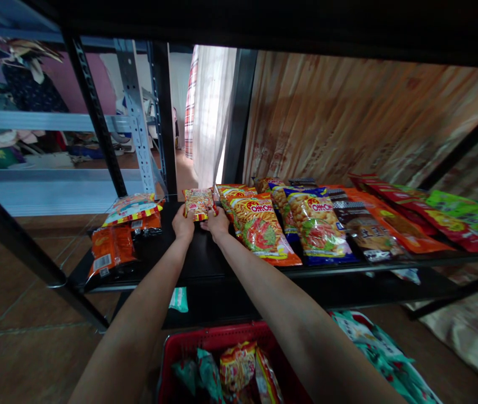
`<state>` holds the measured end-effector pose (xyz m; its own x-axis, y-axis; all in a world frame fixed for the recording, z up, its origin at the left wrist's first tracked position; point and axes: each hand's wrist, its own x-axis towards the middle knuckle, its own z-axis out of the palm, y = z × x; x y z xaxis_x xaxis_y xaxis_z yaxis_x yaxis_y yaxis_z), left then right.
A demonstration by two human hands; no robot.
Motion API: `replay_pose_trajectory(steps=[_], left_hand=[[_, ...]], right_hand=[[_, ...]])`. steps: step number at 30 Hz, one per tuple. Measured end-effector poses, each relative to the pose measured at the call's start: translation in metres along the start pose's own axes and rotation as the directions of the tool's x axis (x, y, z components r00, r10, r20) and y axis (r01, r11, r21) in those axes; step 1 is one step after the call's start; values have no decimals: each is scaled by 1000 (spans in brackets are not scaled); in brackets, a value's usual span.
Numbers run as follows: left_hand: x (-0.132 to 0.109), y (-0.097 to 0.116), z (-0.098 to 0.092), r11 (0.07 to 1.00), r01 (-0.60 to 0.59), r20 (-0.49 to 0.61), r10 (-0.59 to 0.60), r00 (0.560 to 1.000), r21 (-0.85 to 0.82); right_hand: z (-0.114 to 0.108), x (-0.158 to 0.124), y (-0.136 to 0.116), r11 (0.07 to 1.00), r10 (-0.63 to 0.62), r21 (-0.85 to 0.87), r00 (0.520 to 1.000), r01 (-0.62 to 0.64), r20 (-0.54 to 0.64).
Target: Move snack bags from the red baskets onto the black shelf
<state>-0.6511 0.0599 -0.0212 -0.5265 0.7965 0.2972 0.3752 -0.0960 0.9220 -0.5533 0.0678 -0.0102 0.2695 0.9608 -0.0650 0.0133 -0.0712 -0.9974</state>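
Observation:
Both my arms stretch forward over a black shelf. My left hand grips the left side of a small red, yellow and white snack bag, and my right hand grips its right side. The bag is at the back of the shelf, its printed face toward me; whether it touches the board I cannot tell. Just right of my right hand lie orange snack bags, with blue-edged snack bags beyond them. To the left, a light snack bag rests on top of orange packets.
Farther right are brown packets and red bags. Below the shelf, a red basket holds several snack bags; a container of teal packets stands beside it. A black post rises at left, and another shelf board hangs overhead.

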Motion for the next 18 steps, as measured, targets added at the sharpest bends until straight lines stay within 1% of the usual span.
replay_pose_trajectory(steps=[5, 11, 18], left_hand=[[1, -2, 1, 1000, -20, 18, 20, 1000, -1], [-1, 0, 1, 1000, -23, 17, 23, 1000, 2], [-4, 4, -1, 996, -62, 29, 60, 998, 62]], right_hand=[[0, 2, 2, 1000, -20, 16, 1000, 20, -1], [1, 3, 3, 1000, 6, 24, 1000, -5, -13], [0, 1, 2, 1000, -6, 14, 1000, 6, -19]])
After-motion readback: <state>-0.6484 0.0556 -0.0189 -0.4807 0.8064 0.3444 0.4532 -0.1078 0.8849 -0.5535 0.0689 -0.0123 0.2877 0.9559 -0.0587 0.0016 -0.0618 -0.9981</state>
